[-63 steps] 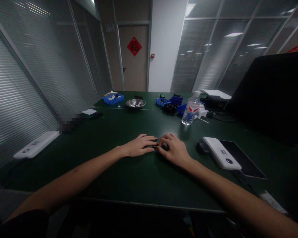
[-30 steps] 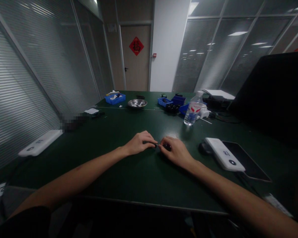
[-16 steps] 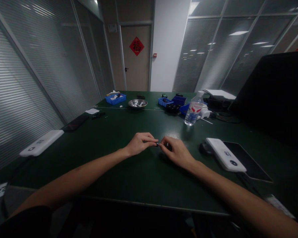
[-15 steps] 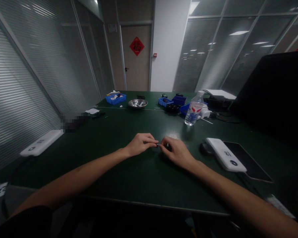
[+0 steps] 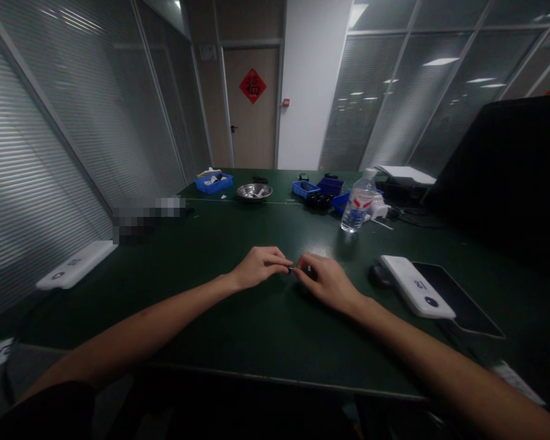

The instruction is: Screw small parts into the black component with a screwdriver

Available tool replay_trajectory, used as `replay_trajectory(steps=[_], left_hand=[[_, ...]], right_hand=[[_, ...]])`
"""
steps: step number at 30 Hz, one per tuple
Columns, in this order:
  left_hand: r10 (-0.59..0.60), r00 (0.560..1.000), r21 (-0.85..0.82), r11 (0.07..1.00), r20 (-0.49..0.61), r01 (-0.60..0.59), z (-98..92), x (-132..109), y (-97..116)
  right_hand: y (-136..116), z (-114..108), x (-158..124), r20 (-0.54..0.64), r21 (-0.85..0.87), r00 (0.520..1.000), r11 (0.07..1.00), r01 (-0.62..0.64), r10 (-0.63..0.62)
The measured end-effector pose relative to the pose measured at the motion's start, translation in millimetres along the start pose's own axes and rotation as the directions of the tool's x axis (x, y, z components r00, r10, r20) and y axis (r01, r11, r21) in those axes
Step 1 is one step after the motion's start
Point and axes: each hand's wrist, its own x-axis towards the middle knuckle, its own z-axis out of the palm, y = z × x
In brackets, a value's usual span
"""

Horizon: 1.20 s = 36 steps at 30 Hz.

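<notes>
My left hand [image 5: 261, 267] and my right hand [image 5: 324, 278] meet fingertip to fingertip over the middle of the dark green table [image 5: 238, 330]. Between them is a small dark piece [image 5: 290, 270] with a light, metallic-looking end, too small to name. The left thumb and fingers pinch its left side. On its other end the right thumb and forefinger are closed, with the remaining right fingers curled. Most of the piece is hidden by the fingertips.
A water bottle [image 5: 358, 201] stands beyond my right hand. Right of it lie a white power bank [image 5: 417, 286], a black mouse [image 5: 379, 275] and a dark pad [image 5: 462, 299]. Farther back are a metal bowl [image 5: 255, 193] and blue trays [image 5: 214, 183]. Another white device [image 5: 77, 264] lies left.
</notes>
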Motion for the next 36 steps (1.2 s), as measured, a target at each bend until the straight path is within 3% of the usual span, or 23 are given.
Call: replay_trajectory(steps=[3, 5, 10, 16, 25, 36], left_hand=[[0.044, 0.992, 0.068, 0.996, 0.115, -0.052, -0.7, -2, 3], [0.058, 0.989, 0.075, 0.995, 0.136, -0.068, 0.1, -2, 5], [0.029, 0.997, 0.049, 0.998, 0.078, -0.033, 2.8, -3, 8], [-0.008, 0.995, 0.013, 1.0, 0.104, 0.006, 5.1, -2, 13], [-0.15, 0.987, -0.057, 0.988, -0.063, 0.146, 13.4, 3, 19], [-0.076, 0.993, 0.065, 0.995, 0.092, 0.07, 6.2, 0, 18]], right_hand=[[-1, 0, -2, 0.065, -0.081, 0.998, 0.996, 0.031, -0.026], [-3, 1, -2, 0.071, -0.075, 0.997, 0.997, 0.025, -0.02], [-5, 3, -2, 0.032, -0.013, 0.999, 1.0, -0.01, 0.01], [-7, 0, -2, 0.07, -0.02, 0.997, 1.0, -0.021, 0.022], [-5, 1, 1, -0.053, 0.099, 0.996, 0.993, -0.065, 0.07], [-1, 1, 0, 0.012, -0.027, 0.997, 0.997, -0.071, 0.071]])
